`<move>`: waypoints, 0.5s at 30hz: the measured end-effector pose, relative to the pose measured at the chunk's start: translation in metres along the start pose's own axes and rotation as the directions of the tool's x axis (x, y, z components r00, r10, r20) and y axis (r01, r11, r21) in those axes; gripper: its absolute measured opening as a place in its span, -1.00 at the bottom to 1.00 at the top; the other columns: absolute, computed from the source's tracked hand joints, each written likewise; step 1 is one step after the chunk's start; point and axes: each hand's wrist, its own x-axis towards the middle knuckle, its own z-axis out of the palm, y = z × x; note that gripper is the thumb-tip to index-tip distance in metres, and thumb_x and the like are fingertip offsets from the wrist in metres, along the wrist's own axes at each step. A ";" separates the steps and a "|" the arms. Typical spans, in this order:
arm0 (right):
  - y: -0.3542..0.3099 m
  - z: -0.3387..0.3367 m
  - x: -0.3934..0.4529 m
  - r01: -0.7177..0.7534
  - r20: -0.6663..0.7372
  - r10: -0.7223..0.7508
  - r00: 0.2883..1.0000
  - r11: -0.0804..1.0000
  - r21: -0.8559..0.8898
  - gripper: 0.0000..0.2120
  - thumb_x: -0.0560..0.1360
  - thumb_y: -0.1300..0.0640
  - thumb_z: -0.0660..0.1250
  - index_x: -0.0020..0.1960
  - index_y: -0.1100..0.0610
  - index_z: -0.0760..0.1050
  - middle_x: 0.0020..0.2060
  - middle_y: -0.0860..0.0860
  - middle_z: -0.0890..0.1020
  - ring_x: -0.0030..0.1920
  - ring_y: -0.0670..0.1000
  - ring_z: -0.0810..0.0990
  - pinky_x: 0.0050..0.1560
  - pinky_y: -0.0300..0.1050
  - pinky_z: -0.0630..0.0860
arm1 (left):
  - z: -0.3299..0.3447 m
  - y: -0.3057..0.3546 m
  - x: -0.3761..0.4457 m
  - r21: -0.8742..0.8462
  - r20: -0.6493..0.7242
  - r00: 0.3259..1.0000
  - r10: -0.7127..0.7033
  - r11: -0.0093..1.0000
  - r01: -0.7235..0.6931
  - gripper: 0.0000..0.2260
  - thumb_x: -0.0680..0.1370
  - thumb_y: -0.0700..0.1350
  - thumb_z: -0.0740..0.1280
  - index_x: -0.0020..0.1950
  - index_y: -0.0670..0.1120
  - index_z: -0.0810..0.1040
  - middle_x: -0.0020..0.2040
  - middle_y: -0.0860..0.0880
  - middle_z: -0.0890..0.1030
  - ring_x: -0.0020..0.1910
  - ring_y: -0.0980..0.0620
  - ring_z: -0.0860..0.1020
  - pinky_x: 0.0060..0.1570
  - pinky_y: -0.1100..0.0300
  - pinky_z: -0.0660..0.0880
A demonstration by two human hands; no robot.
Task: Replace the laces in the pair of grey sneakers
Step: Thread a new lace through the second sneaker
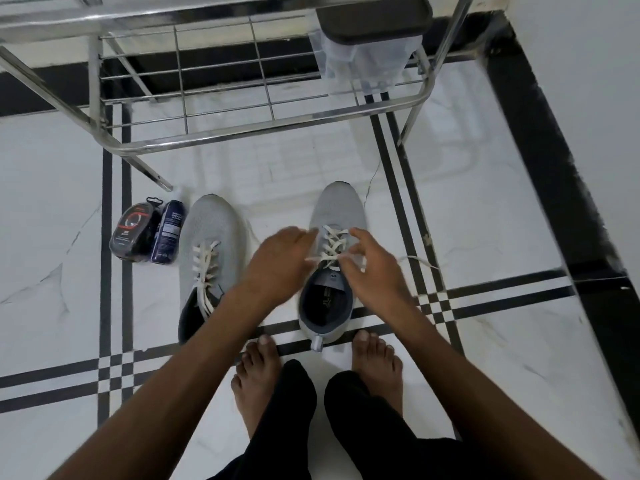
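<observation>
Two grey sneakers stand on the tiled floor, toes pointing away from me. The left sneaker (pixel 211 233) has a loose white lace (pixel 204 265) threaded through it. The right sneaker (pixel 337 209) also carries a white lace (pixel 332 242), one end of which trails off to the right over the floor (pixel 419 260). My left hand (pixel 277 258) is at the left side of the right sneaker's lacing, fingers reaching to the lace. My right hand (pixel 372 265) pinches the lace near the top eyelets. Both hands are blurred.
A steel wire shoe rack (pixel 221 109) stands just beyond the sneakers, holding a dark-lidded clear container (pixel 370 39). A packaged item (pixel 133 230) and a dark spray bottle (pixel 168 233) lie left of the left sneaker. My bare feet (pixel 256 379) stand just behind the right sneaker.
</observation>
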 end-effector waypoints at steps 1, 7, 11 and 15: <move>0.002 0.002 0.001 -0.031 0.026 0.032 0.999 0.999 -0.026 -0.58 0.61 0.02 0.29 0.44 -0.04 0.35 0.09 -0.07 0.59 0.03 -0.08 0.56 -0.05 -0.30 0.46 | 0.008 0.002 0.001 -0.020 0.029 0.999 0.027 0.999 -0.027 -0.57 0.63 -0.05 0.25 0.50 -0.05 0.34 0.26 -0.16 0.54 0.25 -0.18 0.50 0.20 0.00 0.43; 0.023 -0.005 0.005 -0.085 0.036 0.084 0.996 0.996 0.041 -0.88 0.54 0.02 0.41 -0.11 0.04 0.56 -0.22 -0.09 0.64 -0.17 -0.08 0.59 -0.16 -0.19 0.49 | 0.021 -0.014 -0.013 -0.252 0.057 0.997 -0.055 0.965 0.068 -0.82 0.66 0.04 0.21 0.14 -0.02 0.51 -0.09 -0.02 0.65 -0.08 -0.10 0.59 -0.17 0.07 0.45; 0.030 -0.009 0.007 -0.078 0.032 0.082 0.996 0.992 -0.099 -0.84 0.53 0.02 0.42 -0.19 0.01 0.53 -0.26 -0.11 0.63 -0.19 -0.11 0.58 -0.23 -0.20 0.45 | 0.021 -0.028 -0.032 -0.093 -0.016 0.999 0.041 0.995 -0.042 -0.81 0.65 0.00 0.15 -0.05 -0.04 0.49 -0.19 0.02 0.55 -0.18 -0.06 0.52 -0.22 0.05 0.46; 0.035 -0.014 0.004 -0.105 0.054 0.113 0.992 0.986 -0.132 -0.77 0.55 -0.06 0.39 -0.23 0.00 0.50 -0.30 -0.12 0.59 -0.23 -0.14 0.54 -0.23 -0.17 0.40 | 0.023 -0.040 -0.042 -0.381 -0.070 0.996 -0.061 0.924 0.030 -0.82 0.65 -0.16 0.22 -0.13 -0.11 0.52 -0.14 -0.04 0.53 -0.14 -0.03 0.49 -0.06 -0.02 0.47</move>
